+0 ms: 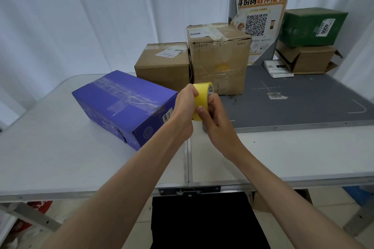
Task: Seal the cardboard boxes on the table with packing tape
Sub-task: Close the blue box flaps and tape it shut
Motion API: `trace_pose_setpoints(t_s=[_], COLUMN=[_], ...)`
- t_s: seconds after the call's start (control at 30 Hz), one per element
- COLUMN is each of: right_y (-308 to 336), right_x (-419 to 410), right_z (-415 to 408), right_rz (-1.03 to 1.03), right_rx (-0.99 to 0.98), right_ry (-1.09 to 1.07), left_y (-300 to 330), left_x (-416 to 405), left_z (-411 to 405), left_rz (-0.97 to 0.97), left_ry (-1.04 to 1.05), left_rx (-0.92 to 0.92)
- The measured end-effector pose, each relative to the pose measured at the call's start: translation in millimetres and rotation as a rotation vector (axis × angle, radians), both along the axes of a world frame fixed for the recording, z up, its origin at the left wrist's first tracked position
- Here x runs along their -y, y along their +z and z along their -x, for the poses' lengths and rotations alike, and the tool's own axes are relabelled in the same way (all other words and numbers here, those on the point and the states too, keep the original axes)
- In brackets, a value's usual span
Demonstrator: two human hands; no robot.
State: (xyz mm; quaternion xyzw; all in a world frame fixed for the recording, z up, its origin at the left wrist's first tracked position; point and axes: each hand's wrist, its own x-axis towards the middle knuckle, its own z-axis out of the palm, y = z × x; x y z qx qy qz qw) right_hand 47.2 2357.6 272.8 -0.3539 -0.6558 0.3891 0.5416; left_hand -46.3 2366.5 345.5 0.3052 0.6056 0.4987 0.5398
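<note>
Two hands on one yellow tape roll (202, 97) above the table (81, 157): our left hand (185, 109) grips it steady, right hand (214, 115) pinches its face, probably hunting the loose end, purple box (121, 103) just beside.

Yellow tape roll (200, 97); purple box (123, 105); two brown cardboard boxes (219, 58); green box (312, 26) upper right; grey mat (303, 99); white table (60, 153).

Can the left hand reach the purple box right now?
Probably yes. The purple box lies just left of the left hand with nothing between them. But that hand and the right hand both grip the yellow tape roll, so the left would have to let go first.
</note>
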Motion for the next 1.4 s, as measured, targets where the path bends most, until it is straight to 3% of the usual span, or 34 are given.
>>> trace_pose_setpoints(t_s=[0.8,1.13,1.4], right_y=[1,1,2], right_x=[0,0,0], right_z=[-5,-11,-7], right_rz=[-0.025,-0.062,-0.077], right_rx=[0.039,0.135,0.132], right_ry=[0.026,0.035,0.015], left_y=[7,12,11], left_x=[-4,-7,-3], left_z=[7,23,21], left_rz=[0.001,-0.042,-0.041], left_ry=[-0.072,-0.285,-0.246], left_rx=[0.017,-0.207,-0.137])
